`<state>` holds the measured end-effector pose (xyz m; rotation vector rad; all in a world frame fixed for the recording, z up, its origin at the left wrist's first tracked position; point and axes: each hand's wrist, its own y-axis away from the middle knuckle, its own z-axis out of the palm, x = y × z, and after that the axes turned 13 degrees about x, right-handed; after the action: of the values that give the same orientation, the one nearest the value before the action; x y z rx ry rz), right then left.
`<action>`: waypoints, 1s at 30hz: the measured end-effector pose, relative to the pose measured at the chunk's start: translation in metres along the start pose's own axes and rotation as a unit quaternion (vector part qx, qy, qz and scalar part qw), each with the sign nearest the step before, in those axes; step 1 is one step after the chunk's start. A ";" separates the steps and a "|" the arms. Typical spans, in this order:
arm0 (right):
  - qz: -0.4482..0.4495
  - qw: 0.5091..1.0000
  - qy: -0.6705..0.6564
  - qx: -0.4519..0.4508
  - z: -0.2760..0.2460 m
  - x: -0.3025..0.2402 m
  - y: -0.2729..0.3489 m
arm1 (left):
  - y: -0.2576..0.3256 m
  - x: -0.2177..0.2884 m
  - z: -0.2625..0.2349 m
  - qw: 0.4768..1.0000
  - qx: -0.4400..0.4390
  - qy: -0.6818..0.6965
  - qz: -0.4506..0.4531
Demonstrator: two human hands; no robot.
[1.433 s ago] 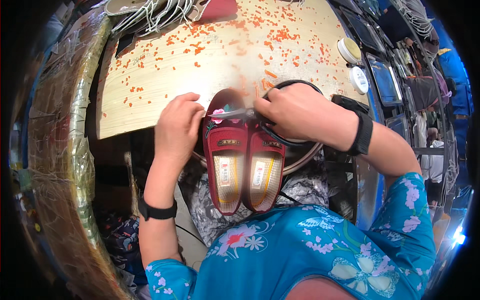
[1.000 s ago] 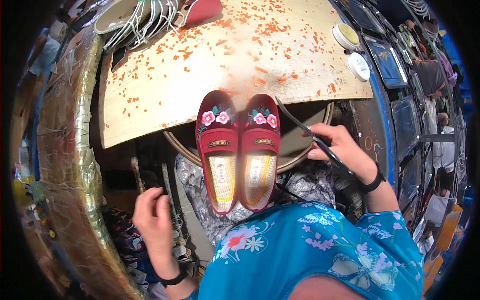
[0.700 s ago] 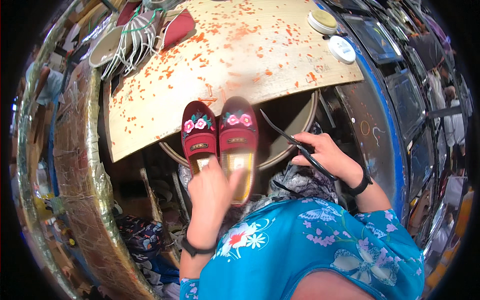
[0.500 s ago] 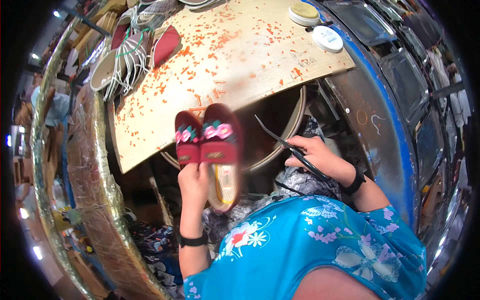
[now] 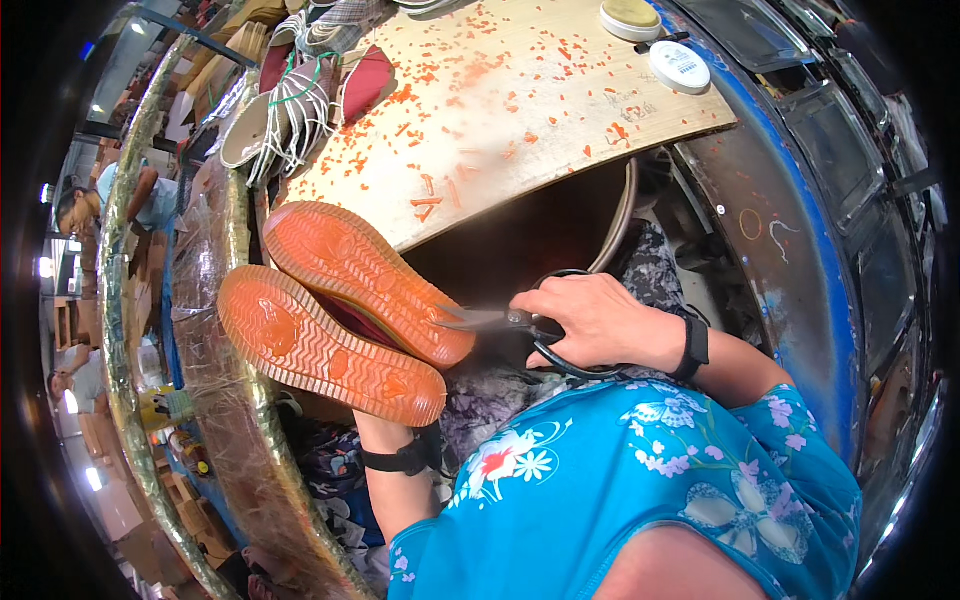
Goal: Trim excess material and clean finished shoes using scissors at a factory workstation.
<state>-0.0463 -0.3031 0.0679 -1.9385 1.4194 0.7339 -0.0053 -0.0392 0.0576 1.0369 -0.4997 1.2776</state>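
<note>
A pair of dark red slippers is turned so that the orange-brown ridged rubber soles [image 5: 340, 345] face me. My left hand is hidden behind them, gripping the pair; only the left forearm [image 5: 400, 495] with a black wristband shows. My right hand [image 5: 585, 318] is closed on black-handled scissors [image 5: 478, 318], fingers in the loops. The scissor blades, blurred, point left and reach the right-hand end of the upper sole; whether they touch it I cannot tell.
A pale board [image 5: 500, 95] scattered with orange trimmings lies beyond the slippers. Several grey and red shoe pieces with white laces [image 5: 290, 110] sit at its far left. Two round tins, one white-lidded [image 5: 680, 66], stand far right. A foil-wrapped rail [image 5: 235, 330] runs along the left.
The slippers have flipped from uppers to soles and swung left, hiding my left hand. My right hand has moved left, bringing the scissors to the sole's edge. The view has shifted slightly.
</note>
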 end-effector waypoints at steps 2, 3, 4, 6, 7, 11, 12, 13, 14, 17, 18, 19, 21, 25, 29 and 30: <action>-0.007 1.000 0.017 0.016 0.000 0.001 -0.001 | 0.001 -0.003 0.006 1.000 -0.015 0.020 -0.009; -0.017 0.999 0.030 0.032 0.000 0.003 -0.001 | 0.001 -0.006 0.008 0.999 -0.029 0.038 -0.015; -0.042 0.997 0.041 0.055 0.002 0.005 -0.001 | -0.001 -0.008 0.010 0.999 -0.028 0.016 0.003; -0.045 0.996 0.058 0.048 0.003 0.008 -0.001 | -0.009 -0.013 0.002 0.997 -0.024 0.069 -0.023; -0.046 0.995 0.079 0.046 0.003 0.009 0.000 | -0.013 -0.017 -0.001 0.991 -0.025 0.121 -0.050; -0.024 0.994 0.105 0.001 0.011 0.021 0.012 | -0.018 -0.026 0.001 0.985 -0.042 0.145 -0.084; -0.022 0.994 0.105 -0.001 0.013 0.026 0.015 | -0.016 -0.028 0.005 0.989 -0.047 0.123 -0.073; -0.004 0.997 0.079 -0.015 0.017 0.030 0.017 | -0.014 -0.028 0.007 0.989 -0.044 0.124 -0.073; 0.016 0.998 0.053 -0.027 0.019 0.033 0.020 | -0.020 -0.027 0.012 0.989 -0.058 0.118 -0.069; 0.056 0.996 0.032 -0.062 0.012 0.033 0.023 | -0.039 -0.026 0.030 0.988 -0.102 0.100 -0.061; 0.058 0.996 0.032 -0.062 0.007 0.029 0.023 | -0.030 -0.026 0.026 0.987 -0.117 0.094 -0.059; 0.040 0.998 0.005 -0.049 0.001 0.022 0.021 | -0.035 -0.027 0.032 0.986 -0.133 0.088 -0.057; 0.024 0.999 -0.023 -0.037 -0.002 0.016 0.018 | -0.027 -0.030 0.034 0.982 -0.164 0.074 -0.053; -0.080 0.997 0.005 0.009 0.000 0.014 0.013 | -0.023 -0.033 0.047 0.973 -0.222 0.051 -0.045; -0.049 0.998 0.003 -0.037 -0.001 0.023 0.015 | -0.025 -0.031 0.053 0.959 -0.278 0.033 -0.046; -0.003 0.996 -0.054 -0.072 -0.001 0.027 0.016 | -0.019 -0.032 0.051 0.955 -0.291 0.028 -0.045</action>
<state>-0.0547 -0.3242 0.0465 -1.9788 1.3257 0.9470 0.0153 -0.0986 0.0506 0.5192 -0.7230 0.9848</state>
